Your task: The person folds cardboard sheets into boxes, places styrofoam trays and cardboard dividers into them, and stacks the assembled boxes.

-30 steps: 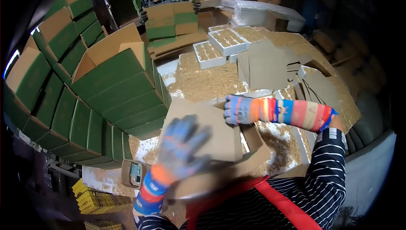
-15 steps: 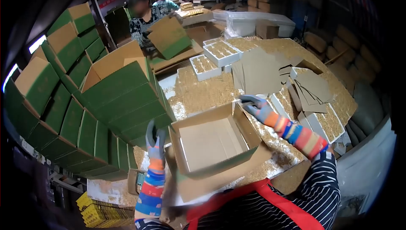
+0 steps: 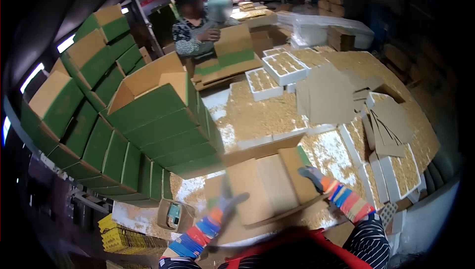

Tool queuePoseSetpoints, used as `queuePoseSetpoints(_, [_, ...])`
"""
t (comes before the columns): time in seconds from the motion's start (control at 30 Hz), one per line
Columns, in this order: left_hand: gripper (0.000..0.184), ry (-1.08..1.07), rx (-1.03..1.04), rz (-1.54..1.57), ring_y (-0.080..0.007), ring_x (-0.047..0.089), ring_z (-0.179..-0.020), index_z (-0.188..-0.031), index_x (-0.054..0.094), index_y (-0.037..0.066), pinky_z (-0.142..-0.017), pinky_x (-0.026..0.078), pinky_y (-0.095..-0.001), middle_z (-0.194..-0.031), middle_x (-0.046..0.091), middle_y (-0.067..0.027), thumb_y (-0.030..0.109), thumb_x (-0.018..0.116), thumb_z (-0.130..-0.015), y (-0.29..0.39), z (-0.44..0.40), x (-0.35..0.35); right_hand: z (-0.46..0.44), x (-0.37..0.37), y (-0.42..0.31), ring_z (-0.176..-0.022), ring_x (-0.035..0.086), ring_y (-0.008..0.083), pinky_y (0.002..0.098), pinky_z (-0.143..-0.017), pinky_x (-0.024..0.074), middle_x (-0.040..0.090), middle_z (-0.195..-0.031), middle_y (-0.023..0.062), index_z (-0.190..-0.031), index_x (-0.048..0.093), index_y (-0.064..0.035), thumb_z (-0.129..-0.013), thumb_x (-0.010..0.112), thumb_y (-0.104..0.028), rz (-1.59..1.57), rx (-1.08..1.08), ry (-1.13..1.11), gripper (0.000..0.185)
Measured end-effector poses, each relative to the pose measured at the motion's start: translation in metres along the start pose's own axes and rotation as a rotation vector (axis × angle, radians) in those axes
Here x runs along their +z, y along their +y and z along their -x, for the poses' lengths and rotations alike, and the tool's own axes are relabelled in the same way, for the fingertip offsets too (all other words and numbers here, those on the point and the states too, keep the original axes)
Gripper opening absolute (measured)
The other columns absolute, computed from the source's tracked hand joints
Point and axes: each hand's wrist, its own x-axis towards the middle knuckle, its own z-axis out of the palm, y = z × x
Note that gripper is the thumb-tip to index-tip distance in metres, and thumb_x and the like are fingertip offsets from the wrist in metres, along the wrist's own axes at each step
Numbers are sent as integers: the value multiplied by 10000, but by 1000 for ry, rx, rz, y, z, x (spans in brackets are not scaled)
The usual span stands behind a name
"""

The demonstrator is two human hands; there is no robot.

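Observation:
In front of me on the worktable lies a cardboard box, with brown panels and a paler strip facing up across its opening. A green edge shows at its far right corner. My left hand, gloved in grey and orange, is at the box's near left side, fingers spread and partly blurred. My right hand, in a matching glove, touches the right side of the box with fingers stretched out. Striped knitted sleeves cover both forearms. Brown cardboard shows under and beside the box.
Stacked green-and-brown boxes rise on the left. White trays filled with tan material and loose cardboard sheets lie beyond and right. A small open carton stands at left. A co-worker handles another box across the table.
The box stood with its inside visible; now brown panels lie across it. My left hand has moved right to its near side, my right hand downward. The co-worker's box is more upright.

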Motion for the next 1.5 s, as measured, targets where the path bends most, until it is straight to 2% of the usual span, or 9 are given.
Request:
queuePoseSetpoints(0.2, [512, -70, 168, 607, -206, 424, -1175, -1359, 309, 68, -975, 371, -358, -1317, 416, -95, 212, 483, -899, 64, -81, -45, -25, -8, -73, -1039, 522, 153, 288, -899, 424, 537, -1168, 61, -1251, 452, -63, -922, 444, -236, -605, -273, 107, 373])
queuePoseSetpoints(0.37, [469, 1241, 973, -393, -237, 467, -1112, -1287, 379, -4, -997, 338, -321, -1293, 418, -119, 96, 549, -861, 155, -81, -198, -61, 26, -212, -1021, 525, 189, 325, -897, 425, 533, -1165, 94, -1244, 456, -54, -899, 460, -306, -560, -535, -60, 427])
queuePoseSetpoints(0.57, [373, 861, 587, 41, -161, 553, -884, -1155, 507, -27, -778, 460, -294, -1039, 581, -86, 249, 517, -903, 92, -120, -312, -192, 127, -300, -1000, 528, 231, 370, -894, 427, 528, -1163, 134, -1235, 460, -44, -872, 479, -390, -481, -598, -313, 502])
queuePoseSetpoints(0.77, [575, 864, 658, 137, -216, 376, -1215, -1365, 247, -1, -1028, 272, -307, -1373, 337, -148, 227, 511, -909, 22, -138, -352, -301, 237, -318, -1147, 421, 349, 431, -906, 363, 451, -1266, 212, -1216, 499, 2, -779, 410, -691, 548, -372, 133, 825])
queuePoseSetpoints(0.83, [592, 1095, 755, -256, -222, 290, -1272, -1360, 246, -24, -1043, 243, -316, -1410, 283, -124, 213, 525, -895, 106, -96, -269, -247, 229, -284, -1094, 443, 378, 429, -880, 384, 472, -1215, 205, -1181, 519, -12, -815, 473, -560, 1204, -784, 809, 661])
queuePoseSetpoints(0.9, [636, 1122, 758, -462, -232, 303, -1265, -1353, 277, -14, -1031, 257, -320, -1392, 308, -145, 158, 602, -834, 119, -57, -200, -198, 185, -220, -1059, 452, 377, 437, -882, 378, 470, -1180, 203, -1177, 495, -20, -807, 536, -409, 1196, -1211, 635, 539])
queuePoseSetpoints(1.07, [812, 123, 398, -934, -404, 360, -1198, -1260, 402, -6, -1003, 292, -469, -1288, 386, -248, 389, 732, -632, 33, 22, -65, -7, 108, 20, -1245, 322, 390, 553, -1005, 247, 352, -1296, 275, -1339, 289, -57, -657, 598, -314, 1922, -535, -401, 792])
queuePoseSetpoints(1.37, [832, -1020, 261, -642, -327, 153, -1337, -1382, 202, 11, -1065, 195, -399, -1408, 225, -226, 428, 609, -788, 113, 40, -69, 80, 124, -56, -777, 534, 233, 358, -627, 426, 527, -877, 84, -989, 536, -84, -707, 581, -269, 1722, -802, 80, 341])
queuePoseSetpoints(1.5, [708, -897, -362, -16, -216, 309, -1265, -1359, 255, -29, -1033, 254, -330, -1421, 252, -148, 376, 526, -846, 117, 12, -114, 40, 131, -105, -702, 521, 237, 368, -650, 407, 527, -797, 69, -972, 557, -72, -757, 580, -320, 1699, -954, 333, 328])
